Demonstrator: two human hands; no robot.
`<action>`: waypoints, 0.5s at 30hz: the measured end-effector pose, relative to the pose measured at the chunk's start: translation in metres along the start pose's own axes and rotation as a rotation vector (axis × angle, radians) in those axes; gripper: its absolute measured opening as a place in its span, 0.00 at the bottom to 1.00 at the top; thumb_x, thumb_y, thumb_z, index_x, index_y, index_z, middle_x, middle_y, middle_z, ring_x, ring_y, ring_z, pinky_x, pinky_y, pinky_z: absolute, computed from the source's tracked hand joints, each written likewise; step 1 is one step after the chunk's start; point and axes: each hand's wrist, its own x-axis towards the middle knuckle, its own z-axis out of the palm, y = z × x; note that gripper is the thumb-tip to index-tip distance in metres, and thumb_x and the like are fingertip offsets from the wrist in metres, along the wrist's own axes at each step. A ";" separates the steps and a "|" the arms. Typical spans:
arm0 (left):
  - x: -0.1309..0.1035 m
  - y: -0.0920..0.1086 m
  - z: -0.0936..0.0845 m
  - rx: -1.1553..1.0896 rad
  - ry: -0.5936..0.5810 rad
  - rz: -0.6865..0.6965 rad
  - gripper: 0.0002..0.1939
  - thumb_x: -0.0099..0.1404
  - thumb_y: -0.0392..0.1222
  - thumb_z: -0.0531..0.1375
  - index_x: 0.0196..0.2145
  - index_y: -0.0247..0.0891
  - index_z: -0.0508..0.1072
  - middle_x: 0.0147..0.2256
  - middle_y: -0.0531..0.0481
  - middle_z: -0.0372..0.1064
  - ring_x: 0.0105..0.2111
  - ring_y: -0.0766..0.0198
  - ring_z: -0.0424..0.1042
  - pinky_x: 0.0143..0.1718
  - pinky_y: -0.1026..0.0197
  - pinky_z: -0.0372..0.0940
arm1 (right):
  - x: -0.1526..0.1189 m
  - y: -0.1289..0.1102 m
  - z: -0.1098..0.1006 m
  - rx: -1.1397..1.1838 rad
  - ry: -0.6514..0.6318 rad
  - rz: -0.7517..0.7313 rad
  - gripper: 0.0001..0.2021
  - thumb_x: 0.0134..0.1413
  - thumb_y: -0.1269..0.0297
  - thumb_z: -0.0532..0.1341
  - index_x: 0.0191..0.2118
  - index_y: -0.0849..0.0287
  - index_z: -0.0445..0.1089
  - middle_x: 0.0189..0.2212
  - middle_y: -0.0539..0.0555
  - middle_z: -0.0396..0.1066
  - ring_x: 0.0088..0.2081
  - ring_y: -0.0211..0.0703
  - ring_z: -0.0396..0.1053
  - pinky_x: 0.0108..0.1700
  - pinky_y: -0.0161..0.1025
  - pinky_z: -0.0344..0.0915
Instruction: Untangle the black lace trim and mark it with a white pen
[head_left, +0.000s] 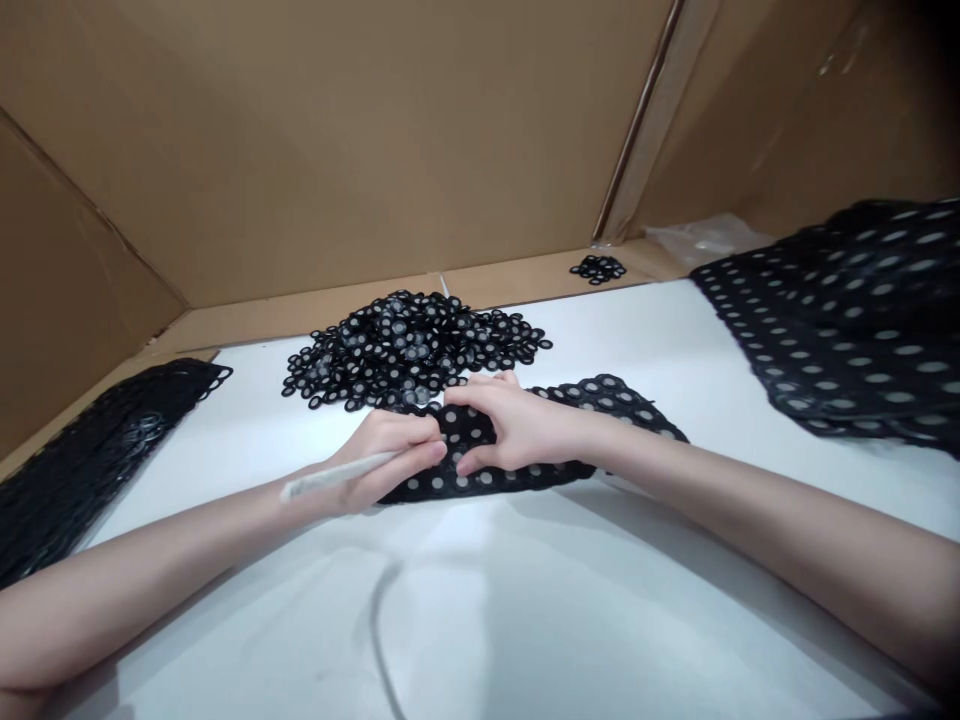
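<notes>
A black sheet with rows of pale round dots (600,397) lies on the white table under both hands. My left hand (386,457) is closed around a white pen-like stick (337,474), its fingertips at the sheet's left part. My right hand (517,422) rests on the sheet just to the right, thumb and fingers spread apart in a curve, with the sheet showing between them. Directly behind the hands rises a pile of small black rings with pale centres (405,345).
Black ring strips (112,440) are stacked at the left. A large dotted black sheet (862,320) covers the right side. A small ring cluster (598,268) and clear plastic (705,236) lie near the cardboard wall (375,140). The white table (562,600) spans the front.
</notes>
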 end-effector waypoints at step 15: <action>-0.009 0.003 0.005 -0.066 0.060 0.112 0.17 0.71 0.40 0.49 0.23 0.36 0.62 0.20 0.55 0.57 0.20 0.71 0.55 0.23 0.66 0.50 | 0.002 -0.001 -0.004 0.140 0.032 -0.024 0.19 0.36 0.61 0.73 0.34 0.58 0.65 0.32 0.49 0.68 0.38 0.45 0.66 0.39 0.38 0.58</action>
